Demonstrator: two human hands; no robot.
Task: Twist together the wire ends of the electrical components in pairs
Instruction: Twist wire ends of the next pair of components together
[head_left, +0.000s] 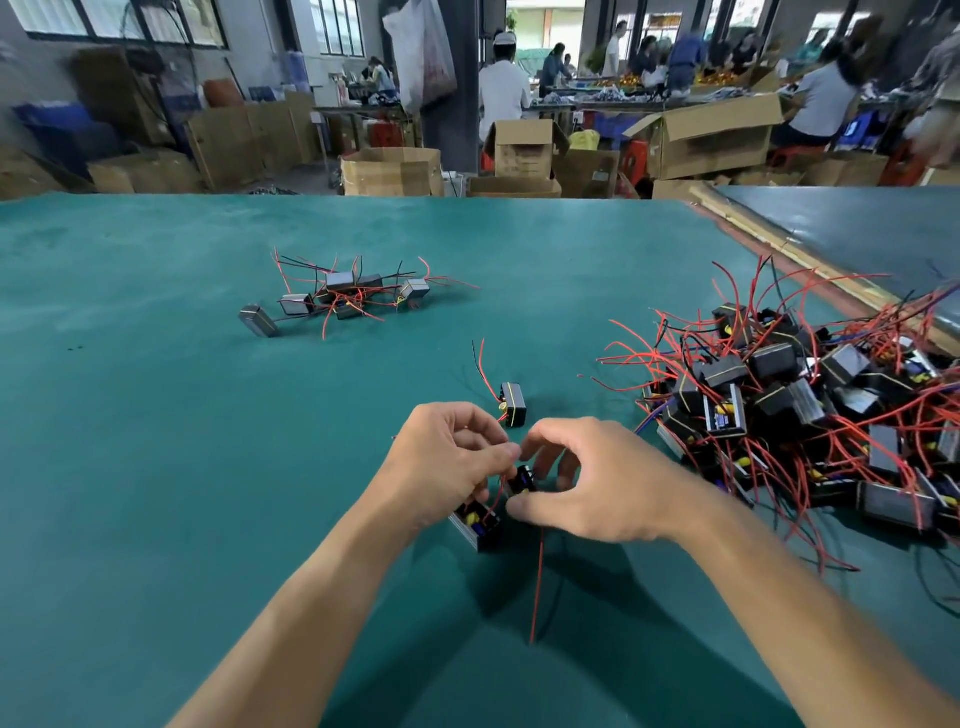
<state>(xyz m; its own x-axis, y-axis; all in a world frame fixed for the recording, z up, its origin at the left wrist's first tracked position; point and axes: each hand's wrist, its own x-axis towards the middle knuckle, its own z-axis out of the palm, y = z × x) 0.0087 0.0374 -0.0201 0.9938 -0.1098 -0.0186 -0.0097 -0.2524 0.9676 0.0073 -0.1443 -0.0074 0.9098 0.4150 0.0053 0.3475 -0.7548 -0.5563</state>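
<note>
Caught at the twisting step for one pair, above the green table mat (156, 415). Pinching a red wire (498, 496) in the curled fingertips of the left hand (452, 467), with the first component (478, 525), a black block with yellow and blue parts inside, low beside the heel of that hand. Cupping the second component (522, 480) with the right hand (587, 483), thumb and forefinger curled round it, forefinger tip meeting the left fingertips; cannot tell how far twisted, with the bare ends hidden behind the fingers. Trailing toward the body, one loose red lead (537, 587). Judged early in the task: only a small joined cluster (337, 296) far left, a large untouched heap (805, 405) at right, and one single component (513, 404) waiting just beyond the hands. Next, probably: roll the two ends between thumb and forefinger until locked, keep both blocks from swinging, then set the pair with the cluster and reach for the single. No brand or writing legible anywhere: only a yellow stripe on each block, and print on the cardboard boxes (717, 135) behind too small to read.
</note>
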